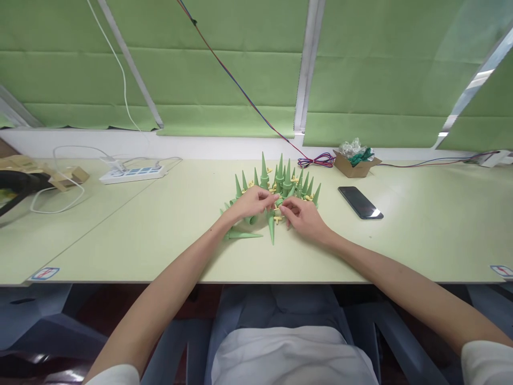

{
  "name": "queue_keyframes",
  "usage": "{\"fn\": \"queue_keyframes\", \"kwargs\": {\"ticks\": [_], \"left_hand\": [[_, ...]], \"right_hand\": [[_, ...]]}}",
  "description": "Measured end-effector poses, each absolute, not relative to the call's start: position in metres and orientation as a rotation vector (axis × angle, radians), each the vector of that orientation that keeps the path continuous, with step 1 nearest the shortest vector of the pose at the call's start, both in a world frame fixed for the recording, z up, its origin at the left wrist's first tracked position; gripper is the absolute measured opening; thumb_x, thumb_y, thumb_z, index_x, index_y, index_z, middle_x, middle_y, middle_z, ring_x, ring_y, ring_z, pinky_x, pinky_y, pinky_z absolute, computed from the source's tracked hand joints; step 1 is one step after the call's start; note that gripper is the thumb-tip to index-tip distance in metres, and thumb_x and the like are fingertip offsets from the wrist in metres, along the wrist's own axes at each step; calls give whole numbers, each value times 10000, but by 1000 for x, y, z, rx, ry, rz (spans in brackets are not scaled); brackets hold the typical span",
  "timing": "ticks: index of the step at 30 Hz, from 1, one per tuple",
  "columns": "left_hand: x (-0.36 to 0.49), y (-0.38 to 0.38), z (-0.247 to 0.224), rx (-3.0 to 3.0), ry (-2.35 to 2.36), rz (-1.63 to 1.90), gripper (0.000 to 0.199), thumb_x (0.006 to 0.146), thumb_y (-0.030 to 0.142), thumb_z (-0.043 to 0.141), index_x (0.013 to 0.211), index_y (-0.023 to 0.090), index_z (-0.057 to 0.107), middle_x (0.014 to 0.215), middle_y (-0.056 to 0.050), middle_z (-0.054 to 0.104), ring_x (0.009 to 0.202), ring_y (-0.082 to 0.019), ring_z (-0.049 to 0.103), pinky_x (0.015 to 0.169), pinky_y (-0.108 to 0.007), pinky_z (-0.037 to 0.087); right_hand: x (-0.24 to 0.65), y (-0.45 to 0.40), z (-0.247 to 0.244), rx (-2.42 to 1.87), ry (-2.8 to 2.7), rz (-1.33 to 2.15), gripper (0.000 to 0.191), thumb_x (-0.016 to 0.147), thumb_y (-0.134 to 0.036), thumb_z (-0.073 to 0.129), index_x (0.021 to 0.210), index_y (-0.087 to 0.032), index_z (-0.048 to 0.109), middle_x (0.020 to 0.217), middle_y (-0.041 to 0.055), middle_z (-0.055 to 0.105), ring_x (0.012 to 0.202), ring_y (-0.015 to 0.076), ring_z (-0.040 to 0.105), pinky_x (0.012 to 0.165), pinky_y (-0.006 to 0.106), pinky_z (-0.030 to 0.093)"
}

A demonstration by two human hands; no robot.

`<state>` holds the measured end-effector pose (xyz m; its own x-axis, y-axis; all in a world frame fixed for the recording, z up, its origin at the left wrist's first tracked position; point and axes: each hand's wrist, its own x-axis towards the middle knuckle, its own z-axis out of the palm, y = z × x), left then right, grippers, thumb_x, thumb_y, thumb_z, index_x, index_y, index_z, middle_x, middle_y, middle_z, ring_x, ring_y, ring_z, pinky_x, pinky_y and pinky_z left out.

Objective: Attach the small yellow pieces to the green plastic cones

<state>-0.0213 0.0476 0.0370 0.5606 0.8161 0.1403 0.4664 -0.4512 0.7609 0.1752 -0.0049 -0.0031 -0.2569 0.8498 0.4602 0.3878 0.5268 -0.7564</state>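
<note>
Many green cones with small yellow pieces stand and lie in a cluster at the middle of the table. Behind my hands several cones stand upright, one of them a tall cone (pixel 264 174). My left hand (pixel 256 202) and my right hand (pixel 301 215) meet at the front of the cluster, fingertips pinched on a small green part (pixel 279 202) between them. Just below, another cone (pixel 271 229) points toward me, near a yellow piece (pixel 278 220). One more cone (pixel 246 235) lies on its side below my left wrist.
A black phone (pixel 360 202) lies right of the cones, with a small cardboard box (pixel 356 165) behind it. Coiled wires (pixel 318 160) are beside the box. On the left are a power strip (pixel 133 175) and a white cable. The table's front edge (pixel 256 282) is near my body.
</note>
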Motion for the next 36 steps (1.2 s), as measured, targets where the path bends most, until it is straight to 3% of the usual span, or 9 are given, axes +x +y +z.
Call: {"fn": "queue_keyframes", "kwargs": {"ticks": [3,9,21,28,36], "left_hand": [[-24,52,37,2271,1109,691,439,917,474,519,653,150,653,632,-23,622,555,-117,488,557,-261,374],[-27,55,35,2418,1049,578,298,875,420,573,871,166,728,828,-56,730,735,-173,622,662,-272,452],[-23,53,30,2540,1088,375,285,857,423,618,759,172,712,658,-17,640,604,-149,519,597,-274,348],[-23,54,32,2451,1140,486,273,854,436,598,868,173,668,884,-51,694,731,-183,616,632,-279,404],[-21,47,35,2310,1051,682,268,887,438,556,899,175,602,932,-38,663,694,-148,570,635,-272,421]], "right_hand": [[175,-5,-1,-1041,-1820,608,184,937,-358,568,841,-206,605,700,27,663,575,166,623,563,299,509],[174,-7,0,-1021,-1736,638,198,914,-381,586,820,-207,590,677,25,656,530,165,626,521,298,512],[173,-5,-3,-972,-1710,689,197,916,-400,585,917,-207,623,724,31,666,523,162,632,481,288,504],[173,-7,-2,-950,-1735,638,251,944,-415,563,924,-192,675,835,65,701,536,149,619,523,299,515],[173,-6,-1,-928,-1630,594,239,933,-420,596,918,-191,663,737,32,674,507,132,599,485,269,492]]}}
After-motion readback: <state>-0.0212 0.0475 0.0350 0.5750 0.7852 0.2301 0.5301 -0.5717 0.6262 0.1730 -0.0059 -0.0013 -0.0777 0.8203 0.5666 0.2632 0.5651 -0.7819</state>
